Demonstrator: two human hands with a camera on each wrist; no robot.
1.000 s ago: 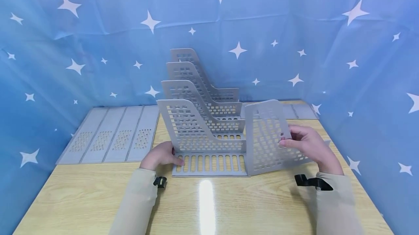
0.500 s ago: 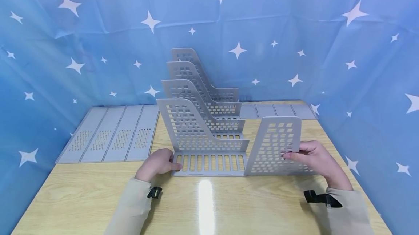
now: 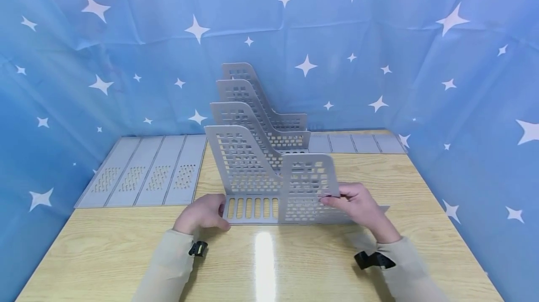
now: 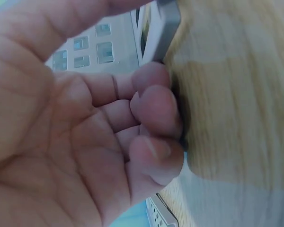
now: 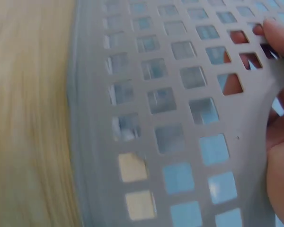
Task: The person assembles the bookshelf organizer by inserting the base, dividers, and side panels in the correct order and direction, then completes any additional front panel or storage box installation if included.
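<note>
A grey plastic desktop file rack (image 3: 248,161) has several perforated upright dividers standing in a row toward the back. My left hand (image 3: 204,213) grips the front left corner of its slotted base (image 3: 252,208). In the left wrist view, the fingers (image 4: 154,109) curl against the table beside the base's edge. With thumb and fingers, my right hand (image 3: 360,208) pinches a loose divider panel (image 3: 305,190) by its sloped edge. This panel stands upright, its tall end overlapping the right part of the base in the head view. Its holes fill much of the right wrist view.
Several grey panels with hole patterns (image 3: 156,171) lie side by side at the left. More flat grey panels (image 3: 353,143) lie along the back right. A blue curtain with white stars (image 3: 269,26) surrounds the wooden table (image 3: 269,264).
My right hand has carried the divider panel left, from beside the base to in front of the rack's right part. My left thumb has slid from atop the base to its front corner.
</note>
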